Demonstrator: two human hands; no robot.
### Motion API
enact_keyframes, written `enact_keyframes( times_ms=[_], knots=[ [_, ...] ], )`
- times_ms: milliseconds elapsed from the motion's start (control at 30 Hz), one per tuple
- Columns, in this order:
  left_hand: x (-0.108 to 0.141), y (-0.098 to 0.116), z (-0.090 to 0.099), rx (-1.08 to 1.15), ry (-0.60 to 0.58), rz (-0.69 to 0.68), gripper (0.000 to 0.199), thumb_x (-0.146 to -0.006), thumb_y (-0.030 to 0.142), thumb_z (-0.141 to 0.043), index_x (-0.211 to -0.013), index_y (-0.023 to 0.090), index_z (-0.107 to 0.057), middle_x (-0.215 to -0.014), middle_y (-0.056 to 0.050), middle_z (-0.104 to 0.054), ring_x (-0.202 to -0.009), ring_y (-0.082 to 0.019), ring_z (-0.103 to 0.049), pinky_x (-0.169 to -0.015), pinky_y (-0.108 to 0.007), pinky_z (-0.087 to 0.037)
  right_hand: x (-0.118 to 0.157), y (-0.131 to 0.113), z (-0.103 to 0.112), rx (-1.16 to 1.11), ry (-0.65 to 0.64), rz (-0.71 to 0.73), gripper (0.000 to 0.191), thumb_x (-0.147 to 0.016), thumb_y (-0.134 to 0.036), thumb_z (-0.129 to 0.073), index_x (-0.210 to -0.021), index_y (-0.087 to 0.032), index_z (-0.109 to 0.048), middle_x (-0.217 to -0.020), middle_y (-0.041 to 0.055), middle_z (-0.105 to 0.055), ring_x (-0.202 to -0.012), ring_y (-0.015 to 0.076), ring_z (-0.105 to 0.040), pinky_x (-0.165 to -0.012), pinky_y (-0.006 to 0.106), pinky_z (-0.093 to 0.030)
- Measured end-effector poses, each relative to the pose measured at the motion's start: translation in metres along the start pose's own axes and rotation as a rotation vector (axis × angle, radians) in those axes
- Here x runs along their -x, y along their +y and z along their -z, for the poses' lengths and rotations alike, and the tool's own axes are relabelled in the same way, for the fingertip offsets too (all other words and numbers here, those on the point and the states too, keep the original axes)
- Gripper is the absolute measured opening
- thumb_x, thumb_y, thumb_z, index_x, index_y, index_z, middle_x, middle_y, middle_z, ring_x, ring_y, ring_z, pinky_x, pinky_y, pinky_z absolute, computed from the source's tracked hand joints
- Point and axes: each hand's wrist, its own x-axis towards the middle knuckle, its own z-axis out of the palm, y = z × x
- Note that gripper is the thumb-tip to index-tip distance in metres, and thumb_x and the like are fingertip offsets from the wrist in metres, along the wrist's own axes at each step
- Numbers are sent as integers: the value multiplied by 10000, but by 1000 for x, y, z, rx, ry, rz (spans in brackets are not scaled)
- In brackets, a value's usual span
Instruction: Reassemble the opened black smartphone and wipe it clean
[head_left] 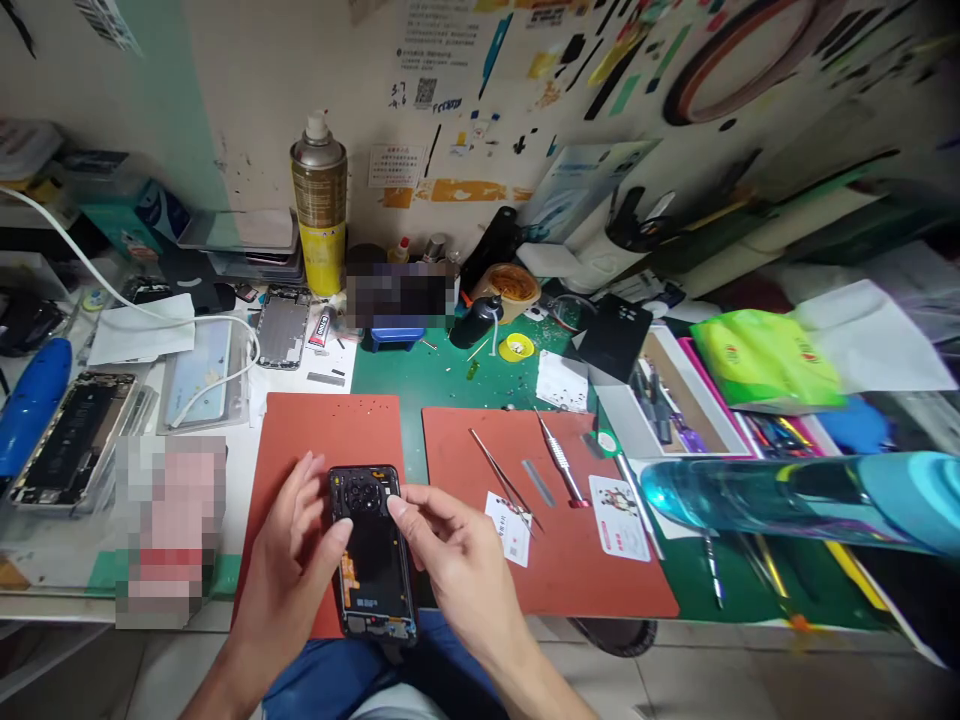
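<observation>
An opened black phone (371, 560) with its inner parts showing lies upright in view at the front edge of the bench, over the left red mat (330, 425). My left hand (300, 545) is at its left side, fingers spread, the thumb resting at the phone's left edge. On the other side, my right hand (450, 550) grips the phone's upper right edge between thumb and bent fingers. To the right, tweezers (502, 475), a silver pen-like tool (559, 455) and two printed cards (619, 515) lie on the right red mat (457, 440).
A yellow spray can (320, 205) stands at the back by the wall. A blue bottle (787, 495) lies across the right side, near a tool tray (697, 390). Another opened phone (75, 435) and a blue object (34, 405) are at the left.
</observation>
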Motion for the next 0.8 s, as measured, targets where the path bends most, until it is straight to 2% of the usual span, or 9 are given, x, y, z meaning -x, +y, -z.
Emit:
enact_keyframes(
  times_ms=[67, 133, 233, 367, 567, 800],
  knots=[
    [8, 8, -9, 260, -43, 128, 783, -993, 408, -702, -1665, 247, -332, -1513, -174, -655, -1342, -300, -687, -1071, -425, -612, 12, 3, -1, -30, 1, 27, 421, -906, -578, -758, -974, -166, -813, -783, 32, -687, -666, 155, -512, -609, 266, -439],
    [16, 13, -16, 428, -60, 242, 842, -938, 430, -775, -1649, 230, -370, -1453, -173, -701, -1313, -312, -704, -1073, -436, -610, 21, 7, -2, -59, -1, 53, 411, -924, -573, -748, -997, -174, -816, -806, 38, -694, -690, 165, -535, -637, 276, -470],
    [28, 16, -20, 570, -43, 338, 698, -946, 475, -773, -1552, 215, -545, -1469, -168, -693, -1333, -334, -686, -1114, -464, -579, 30, 12, 1, -90, 7, 66, 396, -933, -572, -749, -1012, -189, -818, -780, 26, -679, -691, 167, -544, -663, 281, -497],
    [41, 19, -19, 607, -39, 308, 515, -986, 475, -734, -1411, 185, -703, -1397, -159, -738, -1310, -338, -694, -1161, -468, -531, 37, 13, 5, -117, 4, 67, 392, -912, -585, -770, -981, -203, -827, -663, -14, -582, -641, 152, -514, -656, 272, -510],
    [51, 32, -22, 644, 6, 282, 402, -999, 416, -737, -1344, 211, -750, -1342, -127, -767, -1219, -301, -732, -1073, -412, -579, 51, 12, 6, -120, 14, 98, 370, -909, -571, -778, -970, -211, -835, -660, -28, -560, -578, 121, -411, -647, 272, -516],
    [58, 38, -26, 643, 12, 264, 396, -1004, 407, -735, -1346, 207, -743, -1349, -125, -764, -1237, -295, -724, -1109, -417, -547, 56, 16, 12, -164, -26, 91, 357, -884, -529, -825, -1039, -208, -831, -853, 39, -747, -754, 173, -623, -727, 280, -550]
  ],
)
